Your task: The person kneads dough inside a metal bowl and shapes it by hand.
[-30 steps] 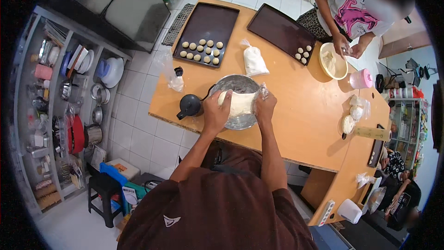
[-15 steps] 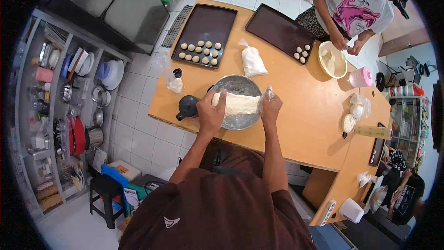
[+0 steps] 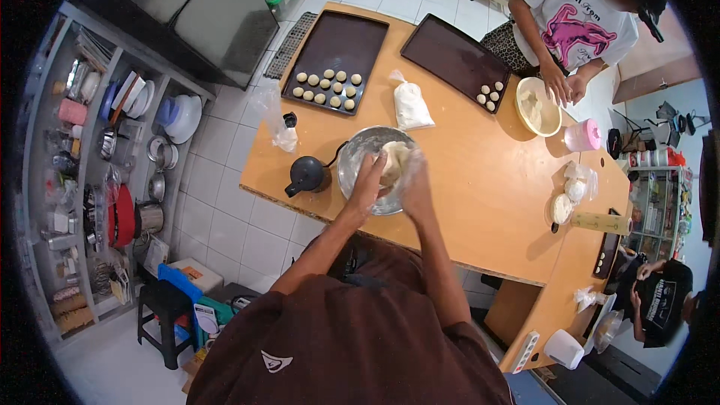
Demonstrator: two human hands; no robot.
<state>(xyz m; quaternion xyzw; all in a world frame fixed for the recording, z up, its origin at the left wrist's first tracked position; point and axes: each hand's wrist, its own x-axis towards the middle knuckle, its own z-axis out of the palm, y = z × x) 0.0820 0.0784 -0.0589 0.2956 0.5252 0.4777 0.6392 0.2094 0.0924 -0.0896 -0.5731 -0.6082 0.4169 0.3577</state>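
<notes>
A lump of pale dough [image 3: 394,161] is bunched up between my two hands, over or in a metal mixing bowl [image 3: 352,152]. My left hand [image 3: 368,182] is closed around the dough's left side, thumb on top. At the dough's right side is my right hand [image 3: 416,186], blurred by motion, with something whitish about its fingers. The bowl's inside looks smeared with dough or flour. Left of the bowl stands a black, rounded, jug-like thing [image 3: 306,174]. A bag of white powder [image 3: 412,105] lies just beyond the bowl.
A dark baking tray [image 3: 337,41] with several dough balls lies at the far left of the wooden table [image 3: 480,187]; another tray [image 3: 454,49] holds several more. Across the table a person's hands [image 3: 562,86] are above a yellow bowl [image 3: 551,121]. A pink-lidded tub [image 3: 583,136] stands nearby.
The dough was stretched out sideways between my hands and is now gathered into a lump. My right hand has come in leftward; my left has shifted slightly right. The other person's hands have moved slightly.
</notes>
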